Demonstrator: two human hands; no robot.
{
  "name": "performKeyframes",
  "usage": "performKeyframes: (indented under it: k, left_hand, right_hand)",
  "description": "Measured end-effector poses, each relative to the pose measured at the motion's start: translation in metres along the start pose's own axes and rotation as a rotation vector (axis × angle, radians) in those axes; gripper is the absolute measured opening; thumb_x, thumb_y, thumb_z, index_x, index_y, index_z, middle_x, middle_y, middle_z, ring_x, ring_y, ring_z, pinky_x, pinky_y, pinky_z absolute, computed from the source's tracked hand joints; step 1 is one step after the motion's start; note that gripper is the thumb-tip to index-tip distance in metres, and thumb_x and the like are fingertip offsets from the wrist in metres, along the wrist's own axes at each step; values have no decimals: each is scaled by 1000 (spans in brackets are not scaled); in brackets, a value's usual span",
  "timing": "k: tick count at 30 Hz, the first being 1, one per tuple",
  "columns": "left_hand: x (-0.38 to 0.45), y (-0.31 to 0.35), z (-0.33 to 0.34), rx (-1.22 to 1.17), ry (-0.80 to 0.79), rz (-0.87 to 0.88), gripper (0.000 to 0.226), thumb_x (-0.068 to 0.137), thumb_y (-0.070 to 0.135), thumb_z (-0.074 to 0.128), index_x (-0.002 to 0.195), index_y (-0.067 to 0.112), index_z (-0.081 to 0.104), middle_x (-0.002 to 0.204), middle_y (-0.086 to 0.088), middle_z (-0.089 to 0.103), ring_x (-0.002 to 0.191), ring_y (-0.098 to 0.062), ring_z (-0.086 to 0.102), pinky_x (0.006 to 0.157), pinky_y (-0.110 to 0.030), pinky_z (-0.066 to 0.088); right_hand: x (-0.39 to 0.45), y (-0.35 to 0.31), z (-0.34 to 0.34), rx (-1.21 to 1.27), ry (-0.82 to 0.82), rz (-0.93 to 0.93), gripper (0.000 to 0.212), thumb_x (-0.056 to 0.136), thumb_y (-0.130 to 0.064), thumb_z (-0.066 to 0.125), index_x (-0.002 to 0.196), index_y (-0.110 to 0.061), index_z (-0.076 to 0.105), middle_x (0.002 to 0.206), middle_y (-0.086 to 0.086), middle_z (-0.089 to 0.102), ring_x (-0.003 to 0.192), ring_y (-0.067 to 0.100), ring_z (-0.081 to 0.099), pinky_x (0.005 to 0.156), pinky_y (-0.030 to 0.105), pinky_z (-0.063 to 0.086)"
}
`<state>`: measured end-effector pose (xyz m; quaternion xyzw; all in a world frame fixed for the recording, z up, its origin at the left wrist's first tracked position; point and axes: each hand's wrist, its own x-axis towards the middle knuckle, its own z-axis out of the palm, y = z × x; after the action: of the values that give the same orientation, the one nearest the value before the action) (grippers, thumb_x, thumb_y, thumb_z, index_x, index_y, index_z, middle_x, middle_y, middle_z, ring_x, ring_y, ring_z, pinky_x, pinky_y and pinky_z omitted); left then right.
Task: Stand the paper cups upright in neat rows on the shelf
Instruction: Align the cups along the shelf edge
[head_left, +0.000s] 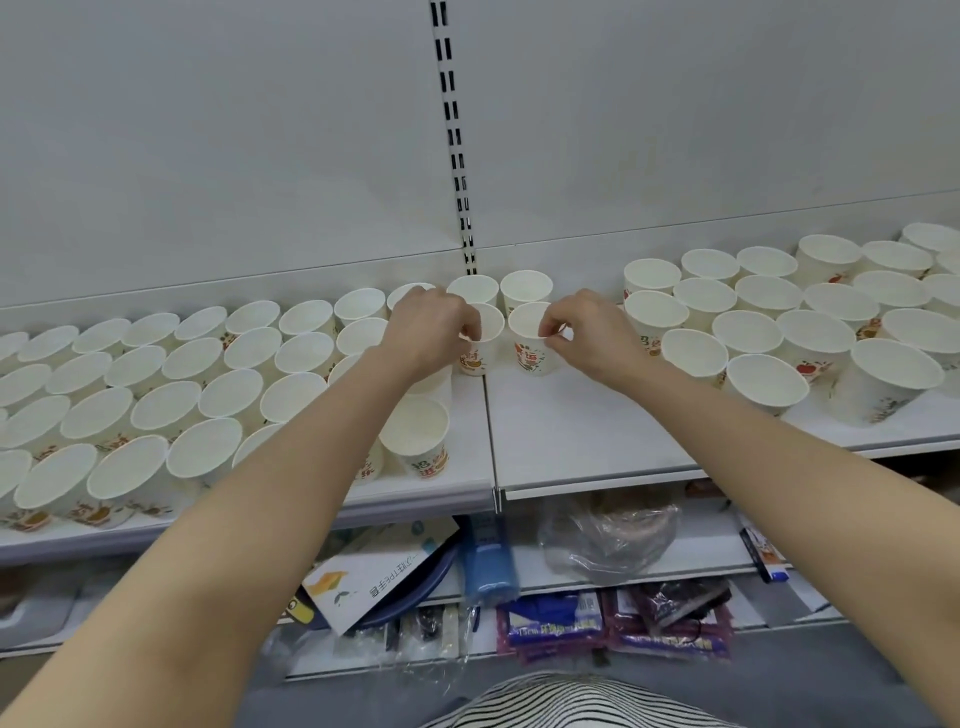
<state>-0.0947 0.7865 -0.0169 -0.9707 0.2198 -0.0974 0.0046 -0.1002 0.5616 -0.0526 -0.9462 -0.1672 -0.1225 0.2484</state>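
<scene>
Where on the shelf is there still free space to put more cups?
The bare patch lies on the right shelf board, between the cup in the right hand and the right cup group, reaching to the front edge. The left cup block is crowded, front to back.

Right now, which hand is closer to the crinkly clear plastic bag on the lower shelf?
Right. The right hand is up on the cup shelf, pinching a white paper cup's rim, roughly above the crinkly clear plastic bag. The left hand is farther left, pinching another cup.
</scene>
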Motion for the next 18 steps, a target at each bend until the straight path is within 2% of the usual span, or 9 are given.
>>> performKeyframes:
  k: [3,8,12,14,18]
  left_hand:
    - [2,0,1,19,-2,-6,12,83,21,64,90,27,72,91,5,72,91,-21,61,76,-30,31]
    - [3,0,0,-3,11,1,10,84,22,64,88,27,73,87,5,72,86,-22,61,75,-28,30]
    - [3,3,1,-10,2,8,10,84,25,64,88,27,73,87,5,72,85,-22,62,77,-29,33]
    - [3,4,0,-10,-14,27,10,84,28,64,91,28,72,90,5,73,87,-21,62,78,-29,35]
    - [-1,11,-6,-97,14,36,27,83,37,70,108,28,70,105,6,70,101,-20,60,82,-32,43]
  right_hand:
    - [2,-3,2,2,-12,10,10,80,-12,64,84,-21,68,89,2,67,93,19,54,70,31,42]
    - [2,-7,3,-9,-23,28,13,80,-11,61,84,-22,67,90,3,66,93,20,54,73,37,47]
    - [0,-8,3,-32,-18,43,14,81,-11,60,86,-22,68,91,5,65,93,21,54,68,33,44]
    - [-2,-9,3,-52,-16,39,14,82,-11,61,88,-21,69,92,5,65,95,22,54,66,30,40]
    - [-13,-17,-6,-6,73,16,18,82,-15,66,99,-20,68,100,-2,67,102,18,52,76,35,47]
